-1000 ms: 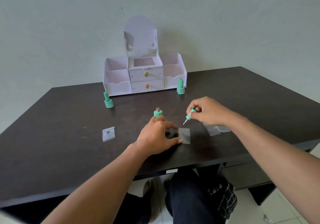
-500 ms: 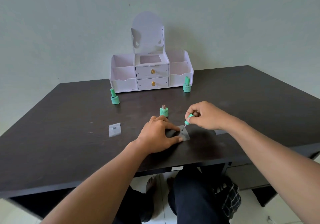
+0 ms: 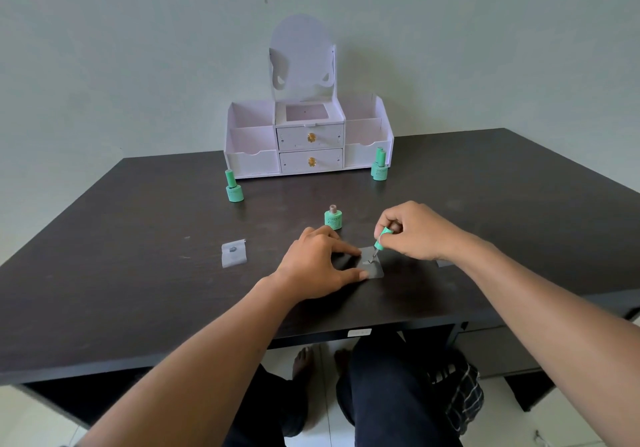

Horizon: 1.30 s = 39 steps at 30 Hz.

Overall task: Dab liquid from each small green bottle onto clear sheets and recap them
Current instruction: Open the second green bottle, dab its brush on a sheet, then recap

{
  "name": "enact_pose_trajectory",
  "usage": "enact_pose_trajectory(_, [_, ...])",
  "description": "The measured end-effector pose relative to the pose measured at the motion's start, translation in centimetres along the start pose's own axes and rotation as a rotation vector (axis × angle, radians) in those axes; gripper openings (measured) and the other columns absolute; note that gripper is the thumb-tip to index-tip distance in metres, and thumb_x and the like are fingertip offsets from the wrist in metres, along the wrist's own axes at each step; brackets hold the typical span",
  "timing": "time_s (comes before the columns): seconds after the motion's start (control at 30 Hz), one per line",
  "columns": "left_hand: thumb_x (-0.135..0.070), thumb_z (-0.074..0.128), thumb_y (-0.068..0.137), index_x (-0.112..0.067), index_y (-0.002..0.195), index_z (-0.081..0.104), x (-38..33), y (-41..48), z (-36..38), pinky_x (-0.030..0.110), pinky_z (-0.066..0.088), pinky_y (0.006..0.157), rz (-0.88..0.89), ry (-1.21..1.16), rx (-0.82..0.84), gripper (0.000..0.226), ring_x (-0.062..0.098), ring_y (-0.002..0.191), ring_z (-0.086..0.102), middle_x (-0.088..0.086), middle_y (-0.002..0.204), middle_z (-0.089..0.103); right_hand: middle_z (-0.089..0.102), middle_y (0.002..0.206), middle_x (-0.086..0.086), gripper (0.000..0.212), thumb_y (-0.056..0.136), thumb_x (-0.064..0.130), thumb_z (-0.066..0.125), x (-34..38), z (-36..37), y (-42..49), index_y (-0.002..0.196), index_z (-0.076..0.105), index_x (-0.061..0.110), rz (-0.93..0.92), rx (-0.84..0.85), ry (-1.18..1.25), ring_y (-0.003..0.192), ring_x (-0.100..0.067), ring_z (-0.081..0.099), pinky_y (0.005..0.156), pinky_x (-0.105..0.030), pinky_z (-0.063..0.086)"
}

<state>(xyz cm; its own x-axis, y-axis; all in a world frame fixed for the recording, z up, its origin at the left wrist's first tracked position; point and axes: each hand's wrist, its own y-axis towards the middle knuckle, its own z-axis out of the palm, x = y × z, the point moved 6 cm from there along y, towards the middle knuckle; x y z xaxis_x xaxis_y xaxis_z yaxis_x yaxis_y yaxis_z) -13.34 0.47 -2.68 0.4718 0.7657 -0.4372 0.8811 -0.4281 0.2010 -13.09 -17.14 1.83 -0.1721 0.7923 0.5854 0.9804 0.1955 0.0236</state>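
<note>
An uncapped small green bottle [image 3: 333, 218] stands on the dark table [image 3: 138, 290], just beyond my hands. My right hand [image 3: 417, 230] pinches its green brush cap [image 3: 382, 240], and the brush tip touches a clear sheet [image 3: 374, 267]. My left hand [image 3: 320, 264] lies flat with spread fingers pressing the sheet's left edge down. A second clear sheet [image 3: 233, 252] with a dark dab lies to the left. Two capped green bottles stand further back, one at the left [image 3: 233, 187] and one at the right [image 3: 379, 165].
A pale pink organiser [image 3: 308, 135] with two drawers, open side bins and a mirror-shaped back stands at the table's far edge against the wall. Another clear sheet [image 3: 445, 263] peeks out under my right forearm. My legs show below the near table edge.
My right hand has lowered the brush cap from above the table down onto the clear sheet. The left hand stays on the sheet. The camera view has shifted slightly.
</note>
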Motion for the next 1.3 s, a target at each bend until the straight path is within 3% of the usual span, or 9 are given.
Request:
enact_pose_trajectory(0.13, [-0.067,0.070,0.077,-0.041,0.124,0.069,0.3,-0.4,-0.6,0.035,0.044,0.095,-0.012,0.051,0.037,0.054,0.016,0.109,0.044,-0.011,0.112,0.053,0.061,0.051,0.019,0.016,0.083,0.012,0.065,1.1,-0.7,0.2,0.078,0.075,0.023,-0.032,-0.031,0.029,0.049,0.004,0.053,0.051,-0.010,0.036])
enact_pose_trajectory(0.33, [-0.070,0.064,0.080,-0.045,0.126,0.066,2.7,-2.2,-3.3,0.037,0.041,0.094,-0.064,0.213,0.062,0.052,0.018,0.110,0.043,-0.009,0.116,0.054,0.061,0.053,0.023,0.015,0.085,0.013,0.067,3.5,0.6,1.4,0.079,0.075,0.025,-0.093,0.003,0.031,0.051,0.004,0.053,0.056,-0.015,0.038])
enact_pose_trajectory(0.53, [-0.075,0.060,0.079,-0.046,0.125,0.066,7.0,-3.7,-6.9,0.041,0.040,0.098,-0.172,0.343,0.083,0.055,0.021,0.116,0.042,-0.008,0.118,0.053,0.066,0.061,0.014,0.016,0.084,0.014,0.069,7.0,3.3,3.0,0.075,0.073,0.027,-0.164,0.061,0.042,0.056,-0.001,0.055,0.060,-0.019,0.044])
enact_pose_trajectory(0.83, [-0.071,0.065,0.078,-0.041,0.117,0.071,10.4,-2.9,-9.2,0.038,0.039,0.095,-0.193,0.368,0.076,0.050,0.019,0.118,0.047,-0.013,0.120,0.060,0.063,0.062,0.013,0.011,0.086,0.014,0.068,10.0,4.8,5.5,0.083,0.076,0.022,-0.200,0.085,0.035,0.049,0.004,0.053,0.049,-0.008,0.037])
enact_pose_trajectory(1.3, [-0.065,0.061,0.085,-0.038,0.114,0.072,10.7,-2.1,-9.7,0.037,0.034,0.093,-0.167,0.431,0.093,0.043,0.015,0.111,0.053,-0.016,0.115,0.068,0.065,0.065,0.012,0.010,0.086,0.014,0.069,10.6,5.2,6.8,0.084,0.077,0.021,-0.218,0.083,0.029,0.053,0.005,0.054,0.051,-0.006,0.039])
